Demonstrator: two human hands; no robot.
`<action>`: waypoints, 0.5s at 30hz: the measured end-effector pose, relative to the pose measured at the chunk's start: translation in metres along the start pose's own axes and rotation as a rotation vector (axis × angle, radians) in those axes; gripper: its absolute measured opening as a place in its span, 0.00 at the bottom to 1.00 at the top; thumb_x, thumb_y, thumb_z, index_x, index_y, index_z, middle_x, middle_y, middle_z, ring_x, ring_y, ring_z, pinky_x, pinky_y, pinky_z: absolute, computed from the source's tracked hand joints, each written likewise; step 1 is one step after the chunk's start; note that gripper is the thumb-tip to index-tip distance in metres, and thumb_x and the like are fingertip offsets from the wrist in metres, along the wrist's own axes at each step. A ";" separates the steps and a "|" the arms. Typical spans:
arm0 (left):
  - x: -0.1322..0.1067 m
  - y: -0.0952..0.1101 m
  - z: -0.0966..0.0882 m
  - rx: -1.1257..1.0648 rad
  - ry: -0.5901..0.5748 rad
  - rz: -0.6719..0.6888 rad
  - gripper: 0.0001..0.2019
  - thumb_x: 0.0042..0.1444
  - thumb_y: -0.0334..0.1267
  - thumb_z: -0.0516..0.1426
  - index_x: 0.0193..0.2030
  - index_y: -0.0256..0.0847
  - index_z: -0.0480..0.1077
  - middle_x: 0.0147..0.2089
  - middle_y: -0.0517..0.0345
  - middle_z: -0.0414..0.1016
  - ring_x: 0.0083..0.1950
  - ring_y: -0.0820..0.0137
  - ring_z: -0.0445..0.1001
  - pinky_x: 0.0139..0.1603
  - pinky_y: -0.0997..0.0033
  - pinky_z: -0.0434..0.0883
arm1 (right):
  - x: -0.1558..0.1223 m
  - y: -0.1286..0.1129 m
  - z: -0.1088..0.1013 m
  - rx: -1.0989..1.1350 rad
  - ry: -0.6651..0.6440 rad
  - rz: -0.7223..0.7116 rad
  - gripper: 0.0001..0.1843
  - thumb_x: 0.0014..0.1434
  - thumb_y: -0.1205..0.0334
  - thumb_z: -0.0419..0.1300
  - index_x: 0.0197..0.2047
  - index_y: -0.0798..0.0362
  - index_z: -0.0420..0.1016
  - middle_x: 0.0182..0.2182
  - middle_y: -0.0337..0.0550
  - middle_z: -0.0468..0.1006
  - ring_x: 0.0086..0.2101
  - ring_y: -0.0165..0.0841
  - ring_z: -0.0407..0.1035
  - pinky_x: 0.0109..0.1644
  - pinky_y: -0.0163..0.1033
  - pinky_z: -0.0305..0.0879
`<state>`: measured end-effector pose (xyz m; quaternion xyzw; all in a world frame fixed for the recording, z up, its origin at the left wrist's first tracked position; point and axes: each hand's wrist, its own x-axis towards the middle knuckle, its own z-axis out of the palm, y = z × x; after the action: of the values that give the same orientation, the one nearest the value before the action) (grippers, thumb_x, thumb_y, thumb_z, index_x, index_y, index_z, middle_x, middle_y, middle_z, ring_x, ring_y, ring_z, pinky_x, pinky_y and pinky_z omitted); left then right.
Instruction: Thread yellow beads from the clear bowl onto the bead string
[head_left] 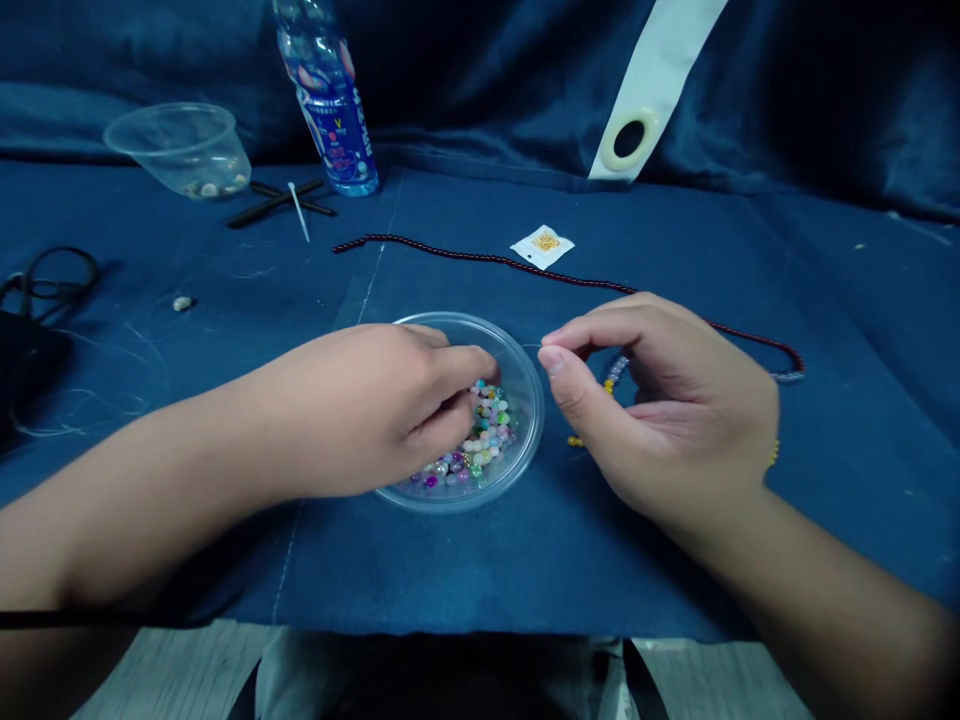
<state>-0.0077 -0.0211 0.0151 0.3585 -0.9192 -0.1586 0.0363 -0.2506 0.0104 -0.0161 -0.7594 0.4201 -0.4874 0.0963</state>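
My left hand [397, 405] reaches into a round clear plastic bowl [531, 430], its fingers curled down among small multicoloured beads [487, 440]. The fingertips are partly hidden, so whether a bead is between them does not show. To the right of the bowl, my right hand [660, 400] pinches a thin clear thread [529, 346] between thumb and forefinger; a short end sticks out toward the bowl. Behind and under that hand, parts of a strand with yellow and clear beads [616, 372] show. A long dark red bead strand [465, 255] curves across the table beyond both hands.
A small white packet of gold beads [546, 242] lies past the bowl. Farther back are a blue-labelled bottle [337, 130], a tilted clear cup [176, 140], crossed black sticks [262, 207] and a white strip with a ring [630, 140]. Black cable [64, 285] sits left.
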 end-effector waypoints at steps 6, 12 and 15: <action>0.015 0.014 0.012 0.198 -0.059 -0.089 0.14 0.72 0.46 0.58 0.44 0.40 0.82 0.34 0.49 0.78 0.30 0.61 0.72 0.32 0.62 0.60 | 0.001 0.000 0.000 -0.010 0.011 -0.017 0.08 0.71 0.68 0.67 0.41 0.45 0.82 0.36 0.39 0.86 0.36 0.39 0.79 0.41 0.49 0.77; 0.019 0.020 0.013 0.157 -0.104 -0.158 0.12 0.71 0.46 0.61 0.44 0.41 0.82 0.34 0.50 0.78 0.29 0.62 0.71 0.31 0.62 0.59 | 0.001 0.000 0.000 -0.010 0.007 -0.023 0.09 0.70 0.70 0.67 0.41 0.45 0.81 0.37 0.40 0.87 0.37 0.39 0.80 0.41 0.48 0.77; 0.020 0.020 0.010 0.116 -0.129 -0.187 0.12 0.72 0.46 0.60 0.46 0.43 0.82 0.39 0.51 0.81 0.36 0.59 0.77 0.34 0.61 0.63 | 0.001 0.001 0.001 0.000 0.019 -0.032 0.08 0.70 0.70 0.67 0.40 0.46 0.81 0.36 0.40 0.86 0.36 0.39 0.80 0.41 0.47 0.77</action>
<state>-0.0373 -0.0178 0.0115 0.4333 -0.8898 -0.1305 -0.0589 -0.2501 0.0084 -0.0164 -0.7615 0.4087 -0.4960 0.0847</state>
